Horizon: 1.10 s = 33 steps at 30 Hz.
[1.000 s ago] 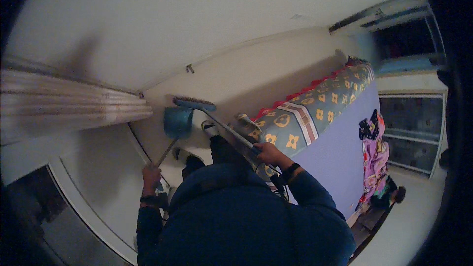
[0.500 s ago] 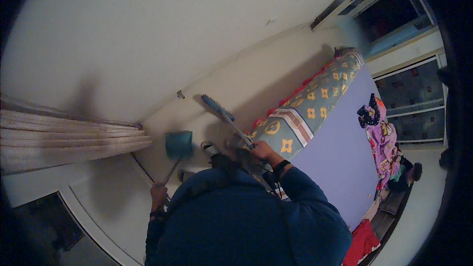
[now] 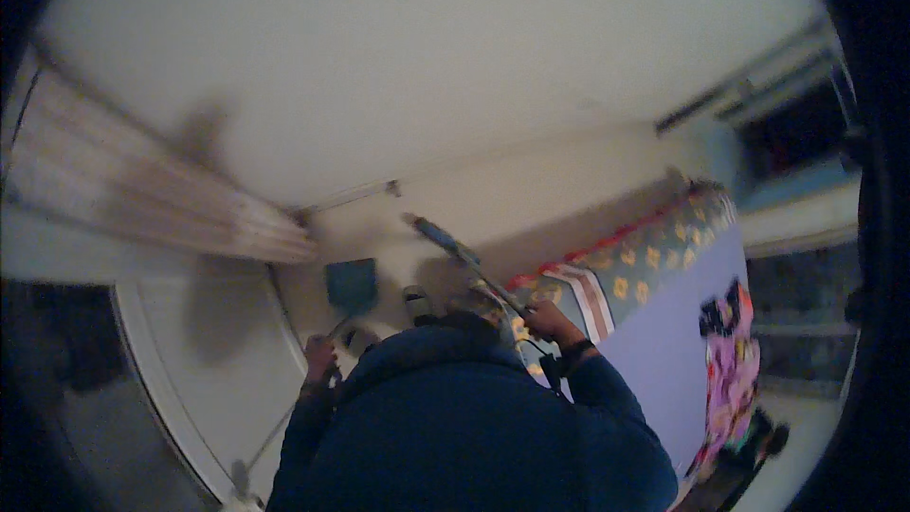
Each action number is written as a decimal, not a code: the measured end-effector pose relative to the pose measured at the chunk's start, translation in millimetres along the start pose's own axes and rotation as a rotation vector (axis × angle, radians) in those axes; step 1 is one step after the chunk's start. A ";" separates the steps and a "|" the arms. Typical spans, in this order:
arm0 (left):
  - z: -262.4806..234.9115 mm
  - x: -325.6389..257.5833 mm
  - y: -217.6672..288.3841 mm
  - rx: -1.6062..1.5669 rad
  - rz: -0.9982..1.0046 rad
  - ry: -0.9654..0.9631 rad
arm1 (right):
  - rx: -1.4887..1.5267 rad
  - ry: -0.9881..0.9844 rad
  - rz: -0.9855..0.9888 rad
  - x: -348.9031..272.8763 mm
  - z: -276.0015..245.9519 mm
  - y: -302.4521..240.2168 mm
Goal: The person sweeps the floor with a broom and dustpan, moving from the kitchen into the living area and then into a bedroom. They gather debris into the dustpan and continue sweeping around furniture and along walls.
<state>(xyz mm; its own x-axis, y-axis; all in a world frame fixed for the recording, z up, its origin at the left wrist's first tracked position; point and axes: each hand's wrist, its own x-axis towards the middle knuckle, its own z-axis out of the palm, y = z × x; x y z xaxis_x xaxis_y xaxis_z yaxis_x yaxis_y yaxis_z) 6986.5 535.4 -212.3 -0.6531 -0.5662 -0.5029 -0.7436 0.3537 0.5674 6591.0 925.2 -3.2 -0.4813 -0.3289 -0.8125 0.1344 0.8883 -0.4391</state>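
Note:
My right hand [image 3: 552, 322], in a dark blue sleeve, is closed around the handle of a broom [image 3: 488, 284]. Its blue bristled head [image 3: 436, 235] points away to the left, over the pale floor close to the wall. At the lower left, my left hand [image 3: 320, 357] grips the thin handle of a blue-green dustpan [image 3: 352, 286], whose pan is at floor level left of the broom head. A slipper or shoe [image 3: 416, 303] shows between the two tools, and another one [image 3: 358, 339] shows just right of my left hand. Blur softens the whole picture.
On the right stands a bed with a lavender sheet [image 3: 654, 351] and a flower-patterned cover [image 3: 621, 275] along its side. A pink blanket [image 3: 735, 360] lies at its far edge. At left are a pale curtain [image 3: 171, 190] and a white door [image 3: 213, 351]. A wall runs ahead.
The view has turned, so the bed and curtain sit differently in the picture. The broom head appears lower and farther right. Both hands keep their hold on the tools.

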 end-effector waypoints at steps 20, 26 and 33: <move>-231.7 34.7 164.0 -0.085 0.189 0.723 | -0.356 -0.227 -0.298 62.5 -25.7 7.2; -498.5 42.0 393.6 0.443 0.641 1.306 | -0.792 -0.546 -0.600 91.7 -33.6 31.6; -618.6 33.0 540.4 0.606 0.460 1.445 | -0.365 -0.350 -0.234 70.0 -30.3 9.7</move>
<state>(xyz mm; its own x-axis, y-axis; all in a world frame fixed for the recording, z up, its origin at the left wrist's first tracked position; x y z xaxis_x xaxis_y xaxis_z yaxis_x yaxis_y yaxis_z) 6651.8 247.3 481.1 -0.4127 -0.3996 0.8186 -0.7074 0.7068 -0.0116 6532.4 920.5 -52.7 -0.1373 -0.5620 -0.8157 -0.2803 0.8118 -0.5122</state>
